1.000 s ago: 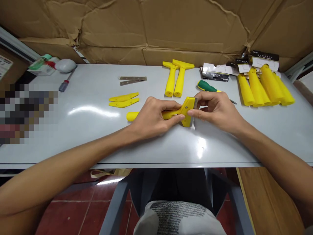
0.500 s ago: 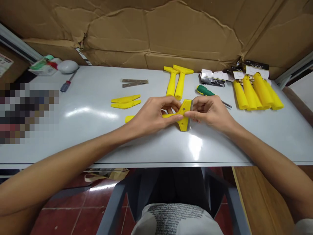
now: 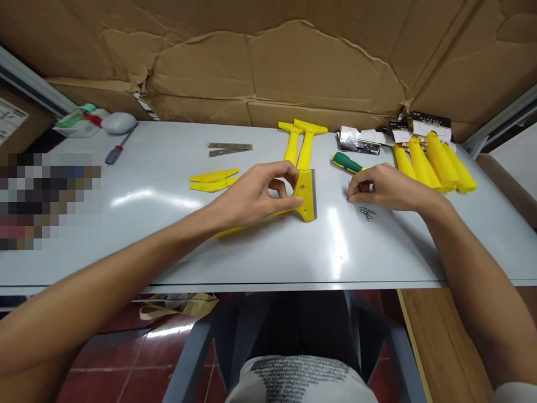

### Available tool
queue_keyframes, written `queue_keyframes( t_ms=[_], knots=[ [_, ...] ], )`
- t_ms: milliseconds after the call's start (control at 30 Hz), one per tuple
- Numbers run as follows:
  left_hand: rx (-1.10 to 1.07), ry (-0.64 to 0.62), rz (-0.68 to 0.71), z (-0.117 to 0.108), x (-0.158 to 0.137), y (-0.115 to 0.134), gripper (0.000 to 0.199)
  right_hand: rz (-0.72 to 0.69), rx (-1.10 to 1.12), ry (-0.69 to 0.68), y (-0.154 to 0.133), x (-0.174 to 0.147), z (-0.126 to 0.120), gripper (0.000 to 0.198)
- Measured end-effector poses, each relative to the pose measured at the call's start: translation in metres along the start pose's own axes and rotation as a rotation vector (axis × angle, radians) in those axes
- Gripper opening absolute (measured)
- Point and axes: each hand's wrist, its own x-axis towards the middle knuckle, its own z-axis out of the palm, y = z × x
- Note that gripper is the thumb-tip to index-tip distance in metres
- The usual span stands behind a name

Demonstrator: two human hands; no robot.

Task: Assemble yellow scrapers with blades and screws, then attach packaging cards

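Observation:
My left hand (image 3: pixel 264 193) is closed around the neck of a yellow scraper (image 3: pixel 308 204), whose head points right with a steel blade along its edge. One screw shows in the upper hole of that head. Just right of it, my right hand (image 3: pixel 377 187) is closed in a pinch, a tiny dark screw (image 3: pixel 348 198) at its fingertips. A small pile of screws (image 3: pixel 368 213) lies on the table below that hand. Behind the hand, a screwdriver (image 3: pixel 347 162) with a green handle is partly covered.
Two yellow scraper bodies (image 3: pixel 308 143) lie at the back. Flat yellow pieces (image 3: pixel 213 175) and loose blades (image 3: pixel 229 148) rest left of centre. Packaged yellow scrapers (image 3: pixel 442 159) and black-and-white cards (image 3: pixel 359 140) sit at right. Another screwdriver (image 3: pixel 114 155) lies far left.
My right hand has left the scraper head and moved right, beside the screw pile that it had covered. My left hand still holds the scraper, now shifted slightly left.

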Motion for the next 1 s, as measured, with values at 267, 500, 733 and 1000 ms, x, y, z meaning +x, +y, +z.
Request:
queue_keyframes(
  t_ms=[267, 500, 733, 1000],
  knots=[
    [-0.272, -0.049, -0.202, -0.001, 0.003, -0.002, 0.041, -0.112, 0.019, 0.186, -0.003, -0.005, 0.000, 0.018],
    [-0.489, -0.093, -0.203, 0.029, -0.001, 0.003, 0.028, -0.489, 0.188, 0.599, -0.056, -0.010, 0.033, 0.007],
    [-0.501, -0.118, -0.208, 0.032, -0.005, 0.003, 0.037, -0.717, -0.036, 0.687, -0.055, 0.000, 0.056, 0.010],
    [-0.326, -0.074, -0.071, 0.027, -0.009, 0.005, 0.024, -0.676, 0.158, 0.726, -0.061, 0.003, 0.062, 0.006]
  ],
)
